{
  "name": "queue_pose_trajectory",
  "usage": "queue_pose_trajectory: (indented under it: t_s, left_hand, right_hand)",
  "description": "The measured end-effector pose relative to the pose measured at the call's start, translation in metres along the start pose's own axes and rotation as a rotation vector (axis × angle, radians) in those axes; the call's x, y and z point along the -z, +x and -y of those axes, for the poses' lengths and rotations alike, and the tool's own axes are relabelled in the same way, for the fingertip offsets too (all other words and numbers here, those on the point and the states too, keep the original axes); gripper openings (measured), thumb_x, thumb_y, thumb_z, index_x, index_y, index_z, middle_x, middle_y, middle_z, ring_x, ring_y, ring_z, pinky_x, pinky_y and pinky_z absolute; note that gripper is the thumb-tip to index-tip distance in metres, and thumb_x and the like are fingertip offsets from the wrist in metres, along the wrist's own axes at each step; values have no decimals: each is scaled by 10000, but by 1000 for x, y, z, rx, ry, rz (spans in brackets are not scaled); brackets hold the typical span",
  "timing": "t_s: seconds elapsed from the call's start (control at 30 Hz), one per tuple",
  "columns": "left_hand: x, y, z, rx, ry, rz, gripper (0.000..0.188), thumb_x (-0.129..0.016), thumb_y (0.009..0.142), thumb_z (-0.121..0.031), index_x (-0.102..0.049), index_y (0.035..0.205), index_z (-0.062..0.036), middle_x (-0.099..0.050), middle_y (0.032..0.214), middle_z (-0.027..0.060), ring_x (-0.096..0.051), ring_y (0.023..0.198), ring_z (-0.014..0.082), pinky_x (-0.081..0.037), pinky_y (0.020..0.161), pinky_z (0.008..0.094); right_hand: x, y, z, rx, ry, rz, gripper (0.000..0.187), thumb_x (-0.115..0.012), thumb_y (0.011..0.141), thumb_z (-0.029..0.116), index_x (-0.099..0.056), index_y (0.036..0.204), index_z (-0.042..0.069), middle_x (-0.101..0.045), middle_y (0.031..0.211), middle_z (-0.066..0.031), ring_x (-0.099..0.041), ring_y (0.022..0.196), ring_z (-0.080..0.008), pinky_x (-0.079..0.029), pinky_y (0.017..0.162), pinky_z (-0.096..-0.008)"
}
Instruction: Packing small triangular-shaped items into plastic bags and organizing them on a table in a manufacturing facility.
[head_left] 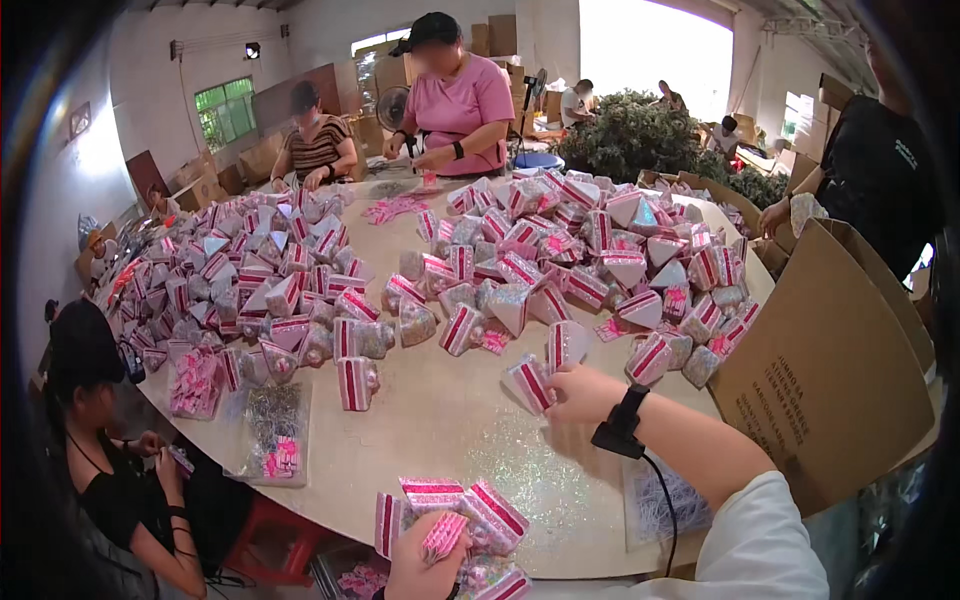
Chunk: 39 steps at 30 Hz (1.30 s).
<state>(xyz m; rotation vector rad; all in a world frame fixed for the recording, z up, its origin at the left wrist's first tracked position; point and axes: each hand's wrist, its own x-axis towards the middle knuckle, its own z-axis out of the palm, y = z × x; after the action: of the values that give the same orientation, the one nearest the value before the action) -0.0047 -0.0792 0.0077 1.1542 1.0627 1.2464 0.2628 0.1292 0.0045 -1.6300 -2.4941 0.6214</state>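
Observation:
My right hand reaches over the table with its fingers closed on a glittery cake-slice ornament, white with a pink stripe. Just beyond the fingers stands another cake-slice ornament. At the near edge my left hand is wrapped round a small stack of pink printed tags. Several more cake-slice ornaments lie bunched against that hand, partly hidden by it. A black band with a cable is strapped on my right wrist.
A large heap of cake-slice ornaments spreads over the far table. A tray of metal hooks and pink tags lies left, a bag of white strings right. An open cardboard box stands at right. Co-workers surround the table.

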Motion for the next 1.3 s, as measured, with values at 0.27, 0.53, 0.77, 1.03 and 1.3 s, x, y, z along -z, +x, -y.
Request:
queue_pose_trajectory:
  t_s: [0.27, 0.53, 0.77, 1.03, 1.3]
  left_hand:
    - [1, -3, -10, -46, 26, 31, 250, -536, 871, 48, -518, 1118, 14, -574, 830, 23, -531, 656, 78, -438, 580, 200]
    - [12, -10, -13, -22, -12, -16, 246, -536, 875, 38, -519, 1119, 14, -574, 829, 19, -531, 664, 77, -439, 583, 199]
    - [15, -15, -6, 8, -41, -12, 260, -546, 873, 26, -515, 1131, 12, -574, 843, 21, -531, 686, 73, -436, 608, 191]
    - [22, 4, -29, 80, 3, -131, 134, -495, 872, -2, -593, 951, 45, -577, 768, 31, -524, 677, 78, -426, 659, 208]
    - [7, 34, -34, -132, 117, -111, 246, -622, 809, -16, -586, 1051, 6, -637, 896, 75, -576, 738, 141, -453, 665, 270]
  right_hand:
    - [-10, 31, -11, 129, -518, -407, 283, -587, 719, 202, -638, 978, 102, -509, 1221, -106, -389, 1236, -318, -298, 969, -597]
    - [-13, 44, -21, 97, -877, -93, 275, -560, 745, 206, -687, 969, 109, -631, 1050, -76, -452, 1191, -292, -119, 1053, -646]
    - [-11, 42, -22, 117, -836, -125, 163, -565, 709, 186, -689, 773, 102, -653, 804, -63, -565, 950, -243, -208, 1071, -537]
    - [39, 6, 16, 433, -637, -605, 154, -580, 710, 190, -604, 827, 92, -570, 780, -40, -562, 845, -212, -393, 857, -350]
    - [61, -58, 105, 294, 241, -234, 206, -539, 808, 42, -536, 1014, 40, -577, 876, -109, -591, 776, -265, -482, 694, -373]
